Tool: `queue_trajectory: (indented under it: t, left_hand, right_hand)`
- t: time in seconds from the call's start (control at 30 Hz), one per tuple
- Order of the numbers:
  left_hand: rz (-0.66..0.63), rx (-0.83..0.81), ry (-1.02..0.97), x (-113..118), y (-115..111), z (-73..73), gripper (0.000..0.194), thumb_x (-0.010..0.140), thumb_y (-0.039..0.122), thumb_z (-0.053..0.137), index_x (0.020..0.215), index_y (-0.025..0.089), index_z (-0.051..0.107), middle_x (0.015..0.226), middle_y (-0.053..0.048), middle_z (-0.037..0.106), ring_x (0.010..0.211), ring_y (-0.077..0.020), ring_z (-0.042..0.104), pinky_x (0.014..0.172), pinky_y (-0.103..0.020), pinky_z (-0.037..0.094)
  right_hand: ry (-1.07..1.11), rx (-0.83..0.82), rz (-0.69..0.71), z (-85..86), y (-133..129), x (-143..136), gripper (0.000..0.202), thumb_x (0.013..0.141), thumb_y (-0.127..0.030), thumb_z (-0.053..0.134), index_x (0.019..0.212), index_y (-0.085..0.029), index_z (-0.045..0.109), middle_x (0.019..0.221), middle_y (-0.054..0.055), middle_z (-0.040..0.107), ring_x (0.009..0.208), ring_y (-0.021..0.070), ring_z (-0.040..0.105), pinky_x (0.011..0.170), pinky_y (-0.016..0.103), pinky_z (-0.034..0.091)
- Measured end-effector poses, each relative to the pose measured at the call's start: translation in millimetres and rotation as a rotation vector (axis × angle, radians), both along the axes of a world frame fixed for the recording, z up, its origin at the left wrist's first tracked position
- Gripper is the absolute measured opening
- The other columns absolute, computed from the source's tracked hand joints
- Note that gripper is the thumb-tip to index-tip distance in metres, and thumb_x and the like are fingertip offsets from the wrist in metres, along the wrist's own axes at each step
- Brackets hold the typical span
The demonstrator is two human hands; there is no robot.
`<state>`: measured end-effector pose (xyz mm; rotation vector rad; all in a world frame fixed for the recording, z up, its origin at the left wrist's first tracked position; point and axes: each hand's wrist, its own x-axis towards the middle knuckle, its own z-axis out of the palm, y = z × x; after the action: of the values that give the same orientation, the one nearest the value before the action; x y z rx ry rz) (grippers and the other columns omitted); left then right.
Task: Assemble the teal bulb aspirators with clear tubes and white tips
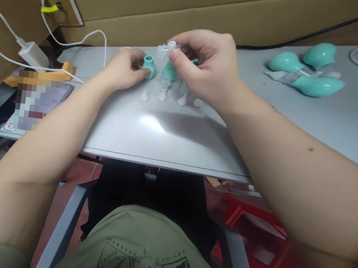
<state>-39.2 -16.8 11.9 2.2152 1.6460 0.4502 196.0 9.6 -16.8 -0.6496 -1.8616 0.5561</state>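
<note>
Right hand (207, 65) has thumb and fingertips pinched on clear plastic fitting (163, 51), just right of and above upright, open-necked, glossy teal bulb (148, 66) on grey table (116, 137), clasped between left hand's (124, 68) thumb and fingers, long axis vertical.

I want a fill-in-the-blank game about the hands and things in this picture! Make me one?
1. The right hand holds a clear plastic piece between its fingers and its ____.
2. The left hand touches a small teal bulb whose opening faces ____.
3. In front of the hands, you can see ____ white cones.
4. Over at the right lie ____ bigger teal bulbs.

Missing words: thumb; up; four; three.
</note>
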Motion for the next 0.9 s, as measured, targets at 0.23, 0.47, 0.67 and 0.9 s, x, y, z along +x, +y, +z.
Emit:
queue_trajectory:
  t: [0.23, 0.47, 0.67, 0.9]
  left_hand:
    - [0.017, 0.202, -0.314, -3.5, -4.7, -1.7, 0.019, 0.087, 0.036, 0.071, 0.105, 0.030, 0.076, 0.114, 0.000, 0.080, 0.104, -0.0238, 0.067, 0.097, -0.042, 0.061]
    - [-0.042, 0.183, -0.294, -3.2, -18.5, 10.7, 0.014, 0.095, 0.039, 0.058, 0.097, 0.031, 0.070, 0.108, -0.005, 0.079, 0.097, -0.0297, 0.072, 0.090, -0.050, 0.063]
    - [-0.108, 0.241, -0.258, 2.1, -20.4, 6.9, 0.020, 0.100, 0.048, 0.058, 0.091, 0.032, 0.066, 0.112, -0.003, 0.082, 0.111, -0.0303, 0.076, 0.104, -0.047, 0.063]
    - [-0.095, 0.273, -0.277, -0.7, -20.3, 4.4, 0.017, 0.093, 0.054, 0.068, 0.089, 0.038, 0.072, 0.100, -0.004, 0.080, 0.102, -0.0360, 0.076, 0.096, -0.055, 0.060]
  right_hand:
    - [-0.032, -0.024, 0.035, 0.7, -8.8, 5.6, 0.010, 0.100, -0.046, 0.082, 0.103, -0.036, 0.083, 0.101, 0.001, 0.078, 0.093, 0.0254, 0.071, 0.092, 0.043, 0.064]
    - [0.072, -0.091, 0.079, -1.2, -0.8, -0.9, 0.045, 0.087, -0.076, 0.090, 0.096, -0.034, 0.074, 0.093, 0.002, 0.076, 0.083, 0.0249, 0.066, 0.080, 0.042, 0.062]
    - [0.174, -0.086, 0.151, -5.7, 4.9, -5.4, 0.049, 0.083, -0.073, 0.095, 0.093, -0.030, 0.073, 0.089, 0.004, 0.071, 0.077, 0.0230, 0.063, 0.075, 0.042, 0.057]
    - [0.171, -0.111, 0.152, -10.9, 1.7, -3.0, 0.039, 0.089, -0.062, 0.098, 0.100, -0.029, 0.078, 0.092, 0.002, 0.073, 0.081, 0.0211, 0.062, 0.081, 0.040, 0.058]
